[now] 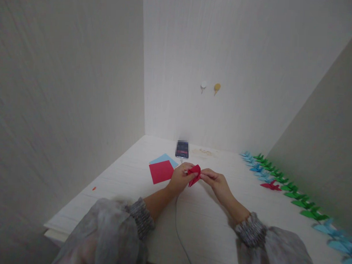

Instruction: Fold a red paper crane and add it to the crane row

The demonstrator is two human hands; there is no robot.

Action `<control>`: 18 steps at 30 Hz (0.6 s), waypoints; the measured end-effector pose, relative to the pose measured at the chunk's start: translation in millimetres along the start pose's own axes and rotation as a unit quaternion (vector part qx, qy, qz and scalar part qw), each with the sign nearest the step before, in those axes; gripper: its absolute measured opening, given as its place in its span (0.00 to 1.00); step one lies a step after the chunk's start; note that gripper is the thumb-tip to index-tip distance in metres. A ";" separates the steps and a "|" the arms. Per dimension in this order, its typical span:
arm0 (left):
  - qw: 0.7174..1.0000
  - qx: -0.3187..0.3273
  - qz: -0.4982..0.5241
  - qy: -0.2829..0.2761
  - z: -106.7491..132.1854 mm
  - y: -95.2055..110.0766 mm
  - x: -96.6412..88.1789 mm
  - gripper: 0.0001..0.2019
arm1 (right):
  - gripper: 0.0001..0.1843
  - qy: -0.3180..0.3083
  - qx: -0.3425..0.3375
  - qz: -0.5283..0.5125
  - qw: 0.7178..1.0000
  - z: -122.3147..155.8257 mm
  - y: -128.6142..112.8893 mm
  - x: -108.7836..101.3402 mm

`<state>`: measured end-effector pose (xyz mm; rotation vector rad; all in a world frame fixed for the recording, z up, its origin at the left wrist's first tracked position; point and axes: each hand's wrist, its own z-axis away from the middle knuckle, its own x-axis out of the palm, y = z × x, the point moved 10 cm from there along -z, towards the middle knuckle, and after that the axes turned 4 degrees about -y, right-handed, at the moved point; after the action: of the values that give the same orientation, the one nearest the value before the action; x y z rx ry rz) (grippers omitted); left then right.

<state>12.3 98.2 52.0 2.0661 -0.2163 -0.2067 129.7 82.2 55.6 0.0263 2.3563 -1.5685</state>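
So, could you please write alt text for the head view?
The left hand and right hand pinch a folded red paper over a white table. A red sheet, blue sheet and phone lie behind; paper figures line the right wall.

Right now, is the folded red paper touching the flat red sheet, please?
Apart: the head view shows the left hand between the folded red paper and the flat red sheet.
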 end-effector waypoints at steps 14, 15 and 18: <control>0.998 -0.054 0.023 0.004 2.2 -12.5 3.5 0.07 | 0.10 0.036 -0.008 0.045 0.998 2.9 4.1 -0.3; 0.998 -0.053 0.024 0.003 2.3 -10.8 4.0 0.07 | 0.09 0.043 -0.009 0.048 0.998 3.1 4.1 -1.1; 0.998 -0.054 0.043 -0.006 2.9 -6.5 6.7 0.08 | 0.09 0.061 -0.010 0.056 0.997 3.7 3.6 -3.7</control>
<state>18.5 97.3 44.6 1.9444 -0.2958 -0.1741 134.9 80.9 52.0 0.2515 2.4157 -1.5302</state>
